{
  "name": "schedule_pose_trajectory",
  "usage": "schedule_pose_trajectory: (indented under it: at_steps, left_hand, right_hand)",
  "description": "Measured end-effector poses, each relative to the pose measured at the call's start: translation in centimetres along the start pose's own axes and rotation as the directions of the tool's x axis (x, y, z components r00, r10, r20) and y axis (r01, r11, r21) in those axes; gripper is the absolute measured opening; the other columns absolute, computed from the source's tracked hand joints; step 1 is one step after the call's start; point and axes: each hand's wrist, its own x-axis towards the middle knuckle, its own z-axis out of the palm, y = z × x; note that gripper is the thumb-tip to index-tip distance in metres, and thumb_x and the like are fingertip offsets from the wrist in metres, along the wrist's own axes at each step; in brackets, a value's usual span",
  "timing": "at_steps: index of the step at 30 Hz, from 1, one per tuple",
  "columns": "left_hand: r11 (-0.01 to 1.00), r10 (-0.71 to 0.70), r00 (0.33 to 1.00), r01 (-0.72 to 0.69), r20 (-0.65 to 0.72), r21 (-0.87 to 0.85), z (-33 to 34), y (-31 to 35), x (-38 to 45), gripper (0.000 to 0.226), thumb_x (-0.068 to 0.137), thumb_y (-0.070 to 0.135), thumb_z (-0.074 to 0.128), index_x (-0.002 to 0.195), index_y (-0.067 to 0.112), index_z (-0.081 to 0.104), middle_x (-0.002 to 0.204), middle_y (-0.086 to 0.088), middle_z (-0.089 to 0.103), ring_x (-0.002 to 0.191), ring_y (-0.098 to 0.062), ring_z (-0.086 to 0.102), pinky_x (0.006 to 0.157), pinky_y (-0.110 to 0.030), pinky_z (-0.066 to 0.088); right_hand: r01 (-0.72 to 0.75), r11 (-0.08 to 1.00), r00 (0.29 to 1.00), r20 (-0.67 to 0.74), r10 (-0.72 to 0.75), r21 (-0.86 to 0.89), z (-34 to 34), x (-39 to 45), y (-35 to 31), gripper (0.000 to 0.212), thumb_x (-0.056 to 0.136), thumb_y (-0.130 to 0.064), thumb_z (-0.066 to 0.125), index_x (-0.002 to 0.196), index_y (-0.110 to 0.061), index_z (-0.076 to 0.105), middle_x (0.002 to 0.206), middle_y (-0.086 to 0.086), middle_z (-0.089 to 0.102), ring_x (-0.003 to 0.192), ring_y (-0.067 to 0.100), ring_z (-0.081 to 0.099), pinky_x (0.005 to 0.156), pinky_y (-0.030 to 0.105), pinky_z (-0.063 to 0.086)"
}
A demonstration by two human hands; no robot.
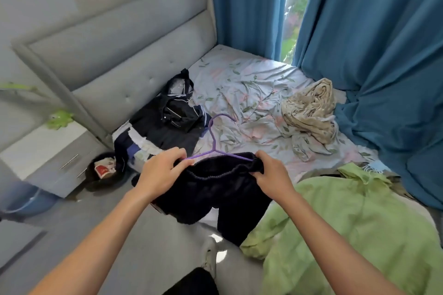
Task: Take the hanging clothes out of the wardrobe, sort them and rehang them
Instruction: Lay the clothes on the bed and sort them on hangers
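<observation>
We are partway through, by our reading: the wardrobe itself is out of view, but clothes already lie out on the bed (259, 83), so the taking-out looks at least partly done, while the sorting and rehanging look mostly ahead of us. In the middle of the view we hold a pair of dark navy trousers (215, 189) by the elastic waistband, with a purple hanger (217, 137) along its top edge, the hook pointing toward 12 o'clock over the sheet. Our left hand (163, 172) pinches the waistband and the hanger's arm together at the 9 o'clock end; our right hand (271, 175) has its grip curled round the waistband at the 3 o'clock end. We cannot tell whether the trousers are going onto the hanger or coming off it. At 11 o'clock from the hands, a heap of dark clothes with white trim (172, 122) rests against the grey headboard (115, 55); at 2 o'clock a crumpled beige patterned cloth (311, 112) lies near the blue curtain (383, 55); at 4 o'clock a light green garment (347, 230) spreads over the bed's near corner. As for containers, at 9 o'clock a dark round bin (103, 177) stands on the floor beside the bedside cabinet (48, 158), holding red-and-white packaging (103, 167) that we cannot identify more closely.
</observation>
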Motion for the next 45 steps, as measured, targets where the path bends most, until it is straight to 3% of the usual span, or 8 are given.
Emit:
schedule_pose_trajectory:
  at_steps: [7,15,19,24,27,36,42,45]
  left_hand:
    - [0.980,-0.190,0.971,0.178,-0.147,-0.094,-4.0,-0.6,-5.9,0.036,0.099,0.056,0.060,0.080,0.027,0.053,0.077,0.013,0.059,0.069,-0.005,0.053,0.059,-0.030,0.035]
    - [0.924,-0.328,0.925,0.272,-0.192,-0.269,-6.8,-6.5,-8.1,0.039,0.100,0.051,0.061,0.077,0.023,0.047,0.067,0.004,0.055,0.062,-0.016,0.053,0.058,-0.034,0.039]
    - [0.852,-0.354,0.917,0.234,-0.186,-0.469,-7.6,-11.6,-8.1,0.032,0.097,0.043,0.063,0.078,0.020,0.050,0.067,0.005,0.054,0.063,-0.017,0.052,0.064,-0.042,0.047]
    - [0.742,-0.257,0.966,0.187,-0.016,-0.644,-9.5,-17.5,-7.9,0.006,0.103,0.031,0.062,0.098,0.029,0.066,0.085,0.000,0.066,0.074,-0.026,0.058,0.070,-0.039,0.050]
    - [0.638,-0.243,0.969,0.194,0.045,-0.745,-11.4,-20.8,-6.9,0.017,0.104,0.024,0.061,0.111,0.040,0.064,0.097,-0.001,0.070,0.083,-0.026,0.065,0.067,-0.026,0.050]
    - [0.805,-0.261,0.961,0.163,-0.093,-0.571,-13.7,-28.1,0.1,0.027,0.101,0.027,0.063,0.128,0.033,0.063,0.110,0.018,0.068,0.108,-0.001,0.062,0.096,-0.032,0.051]
    - [0.953,-0.114,0.977,0.057,-0.180,-0.296,-14.1,-30.7,8.2,0.061,0.102,0.038,0.063,0.158,0.035,0.040,0.162,0.011,0.039,0.151,-0.016,0.031,0.123,-0.040,0.029]
    - [0.991,-0.075,0.988,0.060,-0.133,-0.120,-14.0,-32.9,11.0,0.059,0.102,0.062,0.051,0.155,0.036,0.045,0.159,0.010,0.045,0.153,-0.020,0.031,0.125,-0.038,0.019]
  right_hand:
    - [0.214,0.976,0.958,-0.186,-0.217,-0.034,2.4,-3.1,-8.6,0.053,0.086,-0.020,0.076,0.135,-0.025,0.057,0.129,-0.006,0.046,0.123,0.019,0.043,0.109,0.034,0.040]
    - [0.156,0.899,0.987,-0.039,-0.153,0.410,8.7,-0.9,-24.3,0.023,0.096,-0.035,0.069,0.119,-0.035,0.068,0.108,-0.019,0.070,0.104,-0.002,0.065,0.091,0.022,0.051]
    - [0.069,0.879,0.997,0.008,-0.083,0.471,12.3,2.0,-30.0,0.007,0.097,-0.033,0.069,0.098,-0.027,0.072,0.090,-0.014,0.074,0.090,-0.009,0.065,0.080,0.015,0.047]
    - [0.002,0.886,0.999,0.033,-0.019,0.463,17.1,6.1,-33.3,0.014,0.103,-0.025,0.058,0.094,-0.015,0.063,0.093,0.000,0.071,0.078,0.013,0.072,0.078,0.036,0.054]
    - [-0.063,0.874,0.998,0.019,0.062,0.483,18.1,7.6,-34.0,0.015,0.107,-0.014,0.047,0.097,-0.010,0.058,0.101,0.011,0.070,0.065,0.024,0.075,0.076,0.044,0.058]
    - [0.041,0.906,0.997,0.048,-0.067,0.421,16.8,11.0,-34.3,0.016,0.107,-0.005,0.041,0.110,-0.018,0.050,0.099,-0.004,0.071,0.052,0.025,0.046,0.054,0.040,0.053]
    - [0.135,0.890,0.966,0.141,-0.215,0.435,15.6,15.5,-35.4,0.024,0.103,-0.002,0.045,0.100,-0.025,0.053,0.095,0.004,0.075,0.056,0.019,0.044,0.056,0.042,0.046]
    - [0.133,0.850,0.951,0.177,-0.254,0.510,16.1,18.3,-35.8,0.026,0.102,0.002,0.044,0.096,-0.022,0.053,0.093,0.008,0.076,0.056,0.022,0.043,0.054,0.040,0.045]
